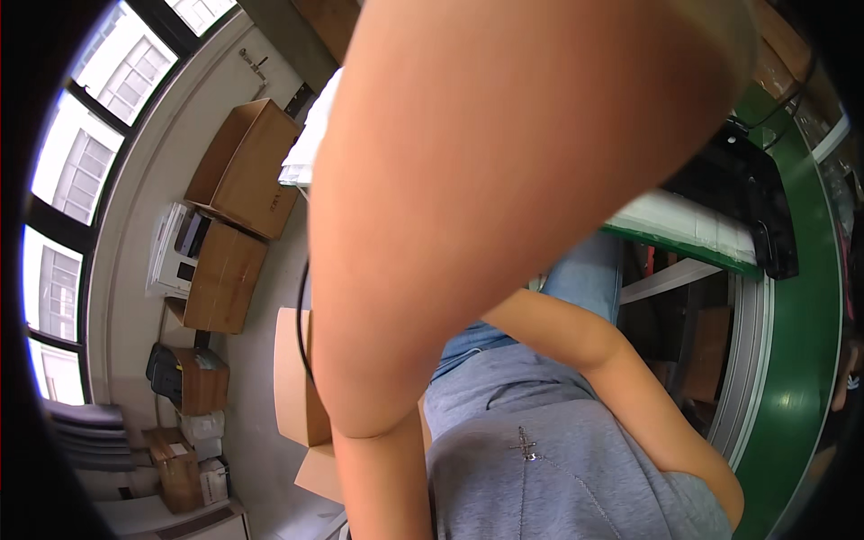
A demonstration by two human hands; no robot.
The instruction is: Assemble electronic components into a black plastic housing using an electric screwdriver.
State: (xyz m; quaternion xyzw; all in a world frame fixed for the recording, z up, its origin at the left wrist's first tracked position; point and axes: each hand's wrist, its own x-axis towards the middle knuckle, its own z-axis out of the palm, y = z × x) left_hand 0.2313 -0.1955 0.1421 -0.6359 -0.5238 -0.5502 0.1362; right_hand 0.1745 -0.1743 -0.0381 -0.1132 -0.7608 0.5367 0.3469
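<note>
My raised left forearm (486, 180) fills the middle and top of the head view, very close and blurred. Its elbow is bent at the lower left, and the left hand does not show. Lower down, my right forearm (576, 337) crosses in front of my body above the blue jeans (585, 270). It passes behind the left arm, which hides the right hand. What either hand holds or touches cannot be made out. Right of the left forearm lies a white padded surface (688, 229) with a green edge, beside a black frame-like part (765, 202).
A green work surface (792, 360) curves down the right side, above a metal frame (742, 360). Cardboard boxes (238, 171) stand along the wall at left, under windows. An open carton (297, 378) is beside my left arm, near a black cable (302, 315).
</note>
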